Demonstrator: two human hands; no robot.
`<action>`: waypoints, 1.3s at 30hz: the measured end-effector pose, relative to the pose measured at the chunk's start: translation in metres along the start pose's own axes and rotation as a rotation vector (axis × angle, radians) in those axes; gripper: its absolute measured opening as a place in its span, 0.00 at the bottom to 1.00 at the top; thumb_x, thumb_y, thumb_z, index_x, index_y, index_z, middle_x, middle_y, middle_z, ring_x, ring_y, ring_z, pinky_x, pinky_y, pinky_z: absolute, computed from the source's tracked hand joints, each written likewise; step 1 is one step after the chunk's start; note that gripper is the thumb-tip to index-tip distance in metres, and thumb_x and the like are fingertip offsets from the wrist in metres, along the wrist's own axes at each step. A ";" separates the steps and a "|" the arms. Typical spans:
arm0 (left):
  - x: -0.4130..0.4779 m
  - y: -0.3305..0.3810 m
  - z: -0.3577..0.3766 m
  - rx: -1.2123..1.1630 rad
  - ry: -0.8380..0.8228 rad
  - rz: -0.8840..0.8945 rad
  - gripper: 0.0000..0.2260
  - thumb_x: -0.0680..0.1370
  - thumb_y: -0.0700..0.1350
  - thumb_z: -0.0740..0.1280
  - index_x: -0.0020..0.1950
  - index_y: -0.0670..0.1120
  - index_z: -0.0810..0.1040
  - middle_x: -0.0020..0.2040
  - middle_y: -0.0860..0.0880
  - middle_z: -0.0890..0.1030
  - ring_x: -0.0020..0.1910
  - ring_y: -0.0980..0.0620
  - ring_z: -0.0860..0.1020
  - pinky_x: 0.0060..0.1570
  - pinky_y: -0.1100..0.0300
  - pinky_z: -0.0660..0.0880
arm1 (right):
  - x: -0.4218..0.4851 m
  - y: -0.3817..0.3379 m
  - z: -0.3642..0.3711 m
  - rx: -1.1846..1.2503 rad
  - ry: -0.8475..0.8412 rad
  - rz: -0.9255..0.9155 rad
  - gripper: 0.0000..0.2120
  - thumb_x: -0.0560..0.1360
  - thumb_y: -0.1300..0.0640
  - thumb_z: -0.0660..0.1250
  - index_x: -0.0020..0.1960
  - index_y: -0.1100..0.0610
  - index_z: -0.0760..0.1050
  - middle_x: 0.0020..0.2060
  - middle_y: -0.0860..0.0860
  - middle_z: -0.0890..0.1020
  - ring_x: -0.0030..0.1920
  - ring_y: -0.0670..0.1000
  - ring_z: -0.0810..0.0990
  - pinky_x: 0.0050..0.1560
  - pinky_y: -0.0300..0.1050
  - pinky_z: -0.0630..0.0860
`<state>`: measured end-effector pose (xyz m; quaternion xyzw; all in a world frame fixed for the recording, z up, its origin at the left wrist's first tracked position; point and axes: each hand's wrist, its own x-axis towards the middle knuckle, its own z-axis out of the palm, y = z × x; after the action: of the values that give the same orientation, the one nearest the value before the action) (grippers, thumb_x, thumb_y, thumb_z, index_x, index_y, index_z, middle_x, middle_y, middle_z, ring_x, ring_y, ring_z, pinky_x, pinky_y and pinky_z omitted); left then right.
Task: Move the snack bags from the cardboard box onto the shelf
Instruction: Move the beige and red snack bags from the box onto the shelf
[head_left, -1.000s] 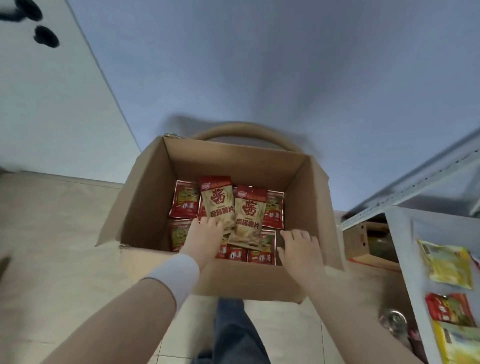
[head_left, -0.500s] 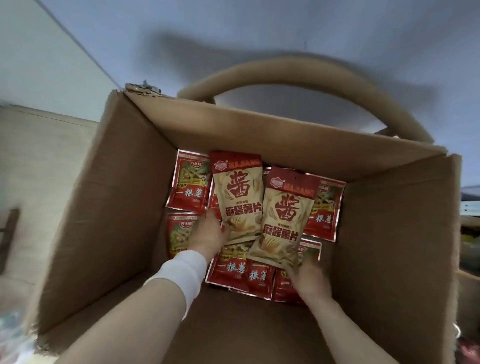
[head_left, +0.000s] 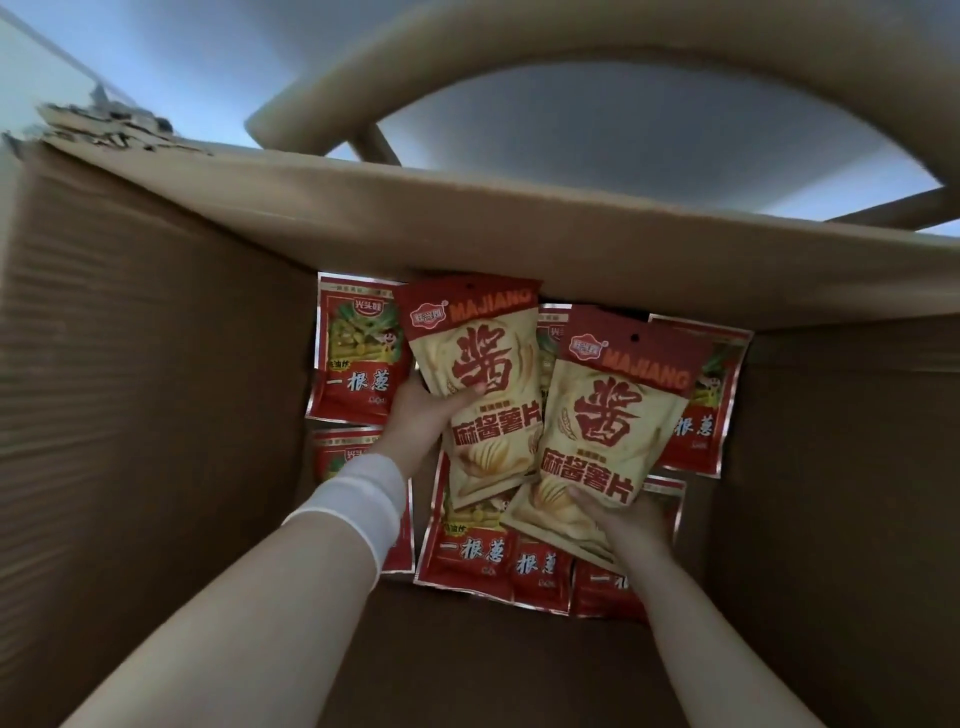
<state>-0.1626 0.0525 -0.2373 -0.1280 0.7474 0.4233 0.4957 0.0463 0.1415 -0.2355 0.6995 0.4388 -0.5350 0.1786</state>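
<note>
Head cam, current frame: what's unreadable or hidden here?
- Shelf: out of frame; the cardboard box walls fill the view.
- Red bag count: cream bags and both forearms cover several.
- Left hand fingers: behind its bag, only the thumb shows.
- Right hand fingers: under its bag.
- Box bottom: covered by red bags.

From my feed this looks like a small shop's stockroom, or a store being restocked — I'm peering into a big cardboard box (head_left: 156, 415) whose bottom is layered with many identical red snack packets (head_left: 358, 358) and two matching cream chip bags (head_left: 483, 384). Bulk, same-brand retail packaging — beyond the rim, only a plain grey-blue wall (head_left: 623, 130).
</note>
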 end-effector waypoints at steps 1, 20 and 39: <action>-0.004 0.000 -0.002 -0.035 -0.044 -0.026 0.17 0.71 0.40 0.73 0.58 0.44 0.76 0.52 0.47 0.81 0.47 0.53 0.79 0.46 0.61 0.75 | -0.003 0.001 -0.002 0.044 -0.044 -0.002 0.12 0.66 0.56 0.75 0.44 0.52 0.74 0.48 0.51 0.81 0.52 0.52 0.78 0.52 0.45 0.71; -0.239 0.074 -0.046 0.027 -0.184 0.487 0.12 0.74 0.45 0.70 0.56 0.46 0.76 0.50 0.51 0.83 0.50 0.52 0.81 0.51 0.53 0.79 | -0.227 0.037 -0.097 0.380 0.037 -0.468 0.13 0.70 0.58 0.72 0.54 0.53 0.76 0.51 0.50 0.82 0.52 0.49 0.80 0.53 0.44 0.76; -0.627 -0.064 0.205 0.340 -0.903 1.131 0.06 0.72 0.48 0.71 0.46 0.56 0.77 0.43 0.58 0.82 0.43 0.59 0.81 0.41 0.62 0.78 | -0.479 0.423 -0.279 1.068 0.881 -0.522 0.10 0.68 0.59 0.74 0.45 0.50 0.76 0.39 0.43 0.82 0.41 0.43 0.80 0.39 0.38 0.76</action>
<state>0.3046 0.0253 0.2322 0.5414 0.4779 0.5037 0.4741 0.5314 -0.0940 0.2067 0.7140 0.3018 -0.3704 -0.5117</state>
